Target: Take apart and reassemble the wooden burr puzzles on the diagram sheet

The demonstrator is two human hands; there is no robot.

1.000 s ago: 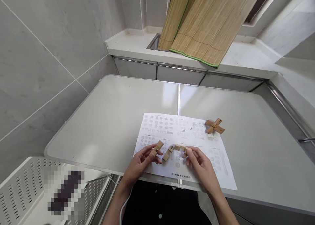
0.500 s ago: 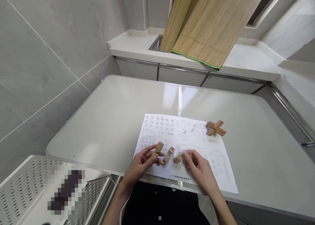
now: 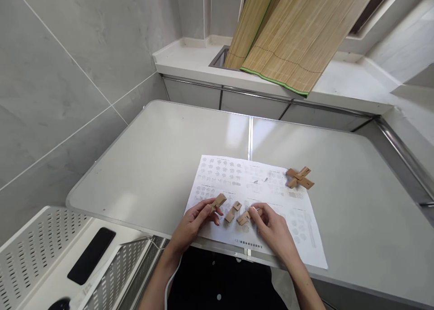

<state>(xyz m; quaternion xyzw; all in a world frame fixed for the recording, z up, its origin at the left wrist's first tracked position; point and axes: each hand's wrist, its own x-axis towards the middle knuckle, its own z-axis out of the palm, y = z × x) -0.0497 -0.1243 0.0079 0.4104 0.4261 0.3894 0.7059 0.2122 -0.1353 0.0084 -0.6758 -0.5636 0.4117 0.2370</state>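
Observation:
Between the thumb and fingers of my left hand (image 3: 196,220) is a notched wooden puzzle piece (image 3: 219,201), raised above the printed sheet (image 3: 217,235). My right hand (image 3: 271,226) has its thumb and fingers closed on another wooden puzzle piece (image 3: 243,218), whose far end shows a dark mark; the rest is hidden by the fingers. Lying on the paper between both hands is a third notched piece (image 3: 233,212), marked with a "3". Several interlocked pieces form a wooden cross (image 3: 300,178) at the sheet's upper right corner.
The sheet, covered in small diagrams, lies on a grey folding table (image 3: 152,165) with a metal seam (image 3: 250,138). At lower left, a black phone (image 3: 91,255) rests in a white perforated basket (image 3: 37,242). A bamboo blind (image 3: 298,38) hangs over the white counter (image 3: 190,68) behind.
My left hand has tilted its piece, now seen more lengthwise. My right fingers have shifted slightly left over their piece. The whole view has moved slightly; the cross and the "3" piece stay put.

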